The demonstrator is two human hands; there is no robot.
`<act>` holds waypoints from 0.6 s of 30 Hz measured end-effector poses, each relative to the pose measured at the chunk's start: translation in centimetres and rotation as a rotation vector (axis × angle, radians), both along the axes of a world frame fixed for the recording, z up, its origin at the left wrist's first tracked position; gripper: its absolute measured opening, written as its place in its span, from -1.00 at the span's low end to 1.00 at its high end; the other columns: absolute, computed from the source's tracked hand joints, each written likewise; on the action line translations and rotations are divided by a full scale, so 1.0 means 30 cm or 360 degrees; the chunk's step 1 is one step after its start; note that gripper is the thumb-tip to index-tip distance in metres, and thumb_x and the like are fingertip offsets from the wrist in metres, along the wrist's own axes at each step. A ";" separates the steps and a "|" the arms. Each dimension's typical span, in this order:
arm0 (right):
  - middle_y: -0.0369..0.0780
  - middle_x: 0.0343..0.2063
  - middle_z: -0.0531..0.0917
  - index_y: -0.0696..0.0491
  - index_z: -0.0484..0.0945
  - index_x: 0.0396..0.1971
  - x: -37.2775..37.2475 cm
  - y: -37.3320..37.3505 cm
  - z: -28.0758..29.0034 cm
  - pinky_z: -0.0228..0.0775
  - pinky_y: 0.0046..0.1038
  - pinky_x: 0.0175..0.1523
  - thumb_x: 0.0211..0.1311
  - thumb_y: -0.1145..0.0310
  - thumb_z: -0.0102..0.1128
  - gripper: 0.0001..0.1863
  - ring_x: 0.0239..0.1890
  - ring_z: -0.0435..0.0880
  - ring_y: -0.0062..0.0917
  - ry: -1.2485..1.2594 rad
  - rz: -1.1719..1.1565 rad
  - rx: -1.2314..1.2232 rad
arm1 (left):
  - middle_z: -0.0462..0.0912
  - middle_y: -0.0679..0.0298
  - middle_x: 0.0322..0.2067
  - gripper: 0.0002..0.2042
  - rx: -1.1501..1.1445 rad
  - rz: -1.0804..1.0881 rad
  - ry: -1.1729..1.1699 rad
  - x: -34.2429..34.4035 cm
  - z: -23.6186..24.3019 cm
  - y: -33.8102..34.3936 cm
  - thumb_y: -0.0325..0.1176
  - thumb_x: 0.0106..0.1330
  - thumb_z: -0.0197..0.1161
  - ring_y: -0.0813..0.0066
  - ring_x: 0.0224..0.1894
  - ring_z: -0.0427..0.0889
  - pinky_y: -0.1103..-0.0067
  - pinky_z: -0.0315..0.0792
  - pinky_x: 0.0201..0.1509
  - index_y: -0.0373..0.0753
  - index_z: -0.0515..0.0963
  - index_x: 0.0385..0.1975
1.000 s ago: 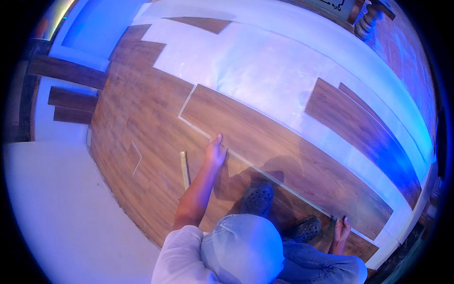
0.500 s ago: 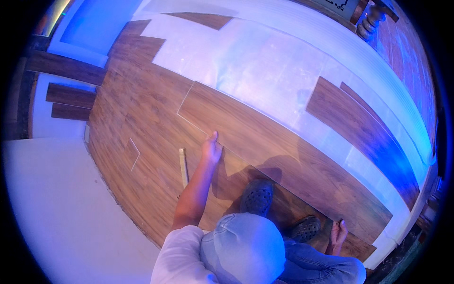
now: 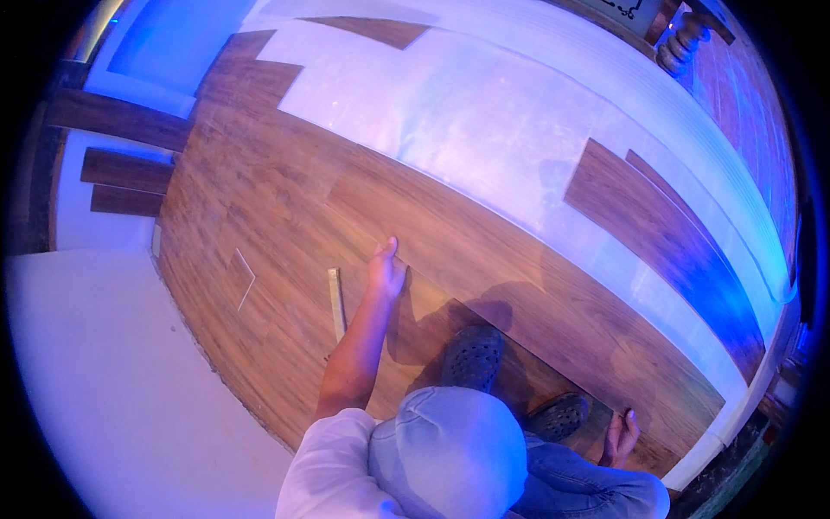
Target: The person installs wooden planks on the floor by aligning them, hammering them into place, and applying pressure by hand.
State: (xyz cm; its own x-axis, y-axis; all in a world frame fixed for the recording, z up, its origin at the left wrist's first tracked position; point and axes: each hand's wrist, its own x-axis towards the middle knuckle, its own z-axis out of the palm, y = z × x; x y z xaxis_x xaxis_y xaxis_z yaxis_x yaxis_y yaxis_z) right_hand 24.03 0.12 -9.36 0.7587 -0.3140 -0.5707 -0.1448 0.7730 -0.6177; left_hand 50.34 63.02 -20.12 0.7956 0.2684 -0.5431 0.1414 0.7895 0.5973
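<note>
A long brown wood-look plank (image 3: 493,242) lies along the edge of the laid floor, its left part flush with the boards. My left hand (image 3: 386,264) is closed on the plank's near edge. My right hand (image 3: 621,432) grips the same edge at the far right, fingers bent. Between my hands, a dark seam shows along that edge beside two dark perforated clogs (image 3: 469,355). A narrow light wooden batten (image 3: 336,303) lies left of my left forearm. A pale cap (image 3: 445,450) covers the lower middle, hiding part of the floor.
Loose planks rest on white underlay (image 3: 441,104) at the right (image 3: 657,242) and top (image 3: 363,30). Darker boards (image 3: 125,169) lie at the upper left. A pale surface (image 3: 112,346) borders the floor at the lower left. A stacked object (image 3: 679,48) stands at the upper right.
The white gap around the plank's left end and along its near edge has closed as the plank moved toward the laid boards. My right hand is slightly lower in view.
</note>
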 end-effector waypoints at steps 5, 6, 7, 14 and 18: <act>-0.11 0.27 0.45 0.22 0.33 0.29 -0.066 -0.038 0.010 0.10 -0.16 0.54 0.23 0.41 0.30 -0.37 0.38 0.35 -0.29 0.0278 0.0009 -0.0230 | 0.57 0.12 0.13 -0.69 0.0084 -0.0045 0.0050 -0.010 -0.016 0.024 -0.37 0.52 0.10 0.16 0.19 0.56 0.26 0.39 0.37 -0.32 0.38 0.18; -0.12 0.28 0.45 0.21 0.33 0.28 -0.068 -0.008 0.048 0.08 -0.17 0.54 0.24 0.38 0.31 -0.37 0.38 0.34 -0.30 0.0350 -0.0007 -0.0279 | 0.57 0.11 0.13 -0.69 0.0126 -0.0043 0.0117 -0.008 -0.005 0.024 -0.37 0.51 0.10 0.17 0.18 0.57 0.27 0.40 0.36 -0.34 0.39 0.17; -0.12 0.28 0.44 0.21 0.33 0.28 -0.069 0.026 0.091 0.07 -0.17 0.54 0.24 0.35 0.32 -0.36 0.38 0.34 -0.31 0.0422 -0.0022 -0.0328 | 0.57 0.11 0.14 -0.69 0.0168 -0.0040 0.0185 -0.007 0.008 0.025 -0.37 0.51 0.10 0.18 0.17 0.57 0.27 0.40 0.35 -0.35 0.39 0.16; -0.18 0.27 0.46 0.17 0.33 0.28 0.009 0.129 0.246 0.23 -0.26 0.46 0.21 0.34 0.37 -0.34 0.34 0.39 -0.35 0.0266 0.0017 -0.0226 | 0.59 0.05 0.04 -0.70 0.0114 -0.0028 0.0188 0.012 0.081 0.009 -0.39 0.47 0.19 0.18 0.09 0.59 0.30 0.45 0.27 -0.40 0.40 0.08; -0.19 0.25 0.49 0.16 0.34 0.29 -0.111 0.011 0.165 0.31 -0.30 0.42 0.23 0.37 0.36 -0.35 0.32 0.42 -0.36 0.0430 -0.0075 -0.0319 | 0.63 0.04 0.00 -0.76 0.0177 -0.0005 0.0298 -0.005 -0.005 0.047 -0.40 0.47 0.17 0.11 0.04 0.64 0.20 0.48 0.26 -0.41 0.46 0.00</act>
